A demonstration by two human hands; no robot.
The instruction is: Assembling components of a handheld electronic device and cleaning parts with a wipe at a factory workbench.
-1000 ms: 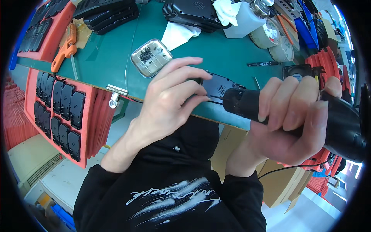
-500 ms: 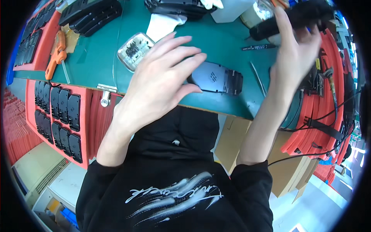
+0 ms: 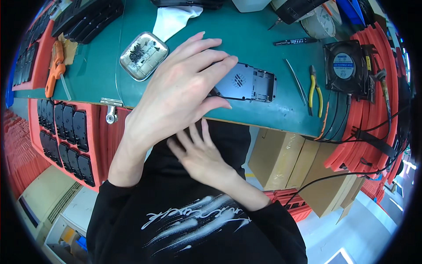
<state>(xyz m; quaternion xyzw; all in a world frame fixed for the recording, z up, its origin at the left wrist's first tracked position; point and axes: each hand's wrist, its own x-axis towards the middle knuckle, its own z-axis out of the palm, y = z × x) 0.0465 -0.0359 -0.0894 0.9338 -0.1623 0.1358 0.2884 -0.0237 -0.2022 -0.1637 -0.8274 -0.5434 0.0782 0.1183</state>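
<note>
Flat-bodied device (image 3: 246, 82) on a green bench (image 3: 257, 46) near its front edge, long axis from 9 to 3 o'clock; directions are taken from the device, 12 o'clock pointing away from the seated person. From where I stand, the work looks part-way along. Apparently done: the grey panel (image 3: 242, 90) seems seated on the body. Apparently left: the bay (image 3: 263, 85) at the 3 o'clock end stands uncovered, and small dark screws (image 3: 137, 53) lie loose in a silver tin (image 3: 141, 70) at 10 o'clock. Whether any screws are fastened in the panel I cannot tell.

The device is slim and oblong, dark grey with black edges; its panel bears a round grille (image 3: 238, 80), and its bay is ribbed inside. The left hand (image 3: 182, 81) arches over the 9 o'clock end and hides it, thumb apart from forefinger; whether it grips or merely hovers I cannot tell. The right hand (image 3: 202, 160), at 7 o'clock below the bench edge, is empty, fingers loosely extended. An electric screwdriver (image 3: 296, 9) is at 1 o'clock, clear of both hands; tweezers (image 3: 296, 82) and yellow-handled pliers (image 3: 314, 92) lie at 3 o'clock.
</note>
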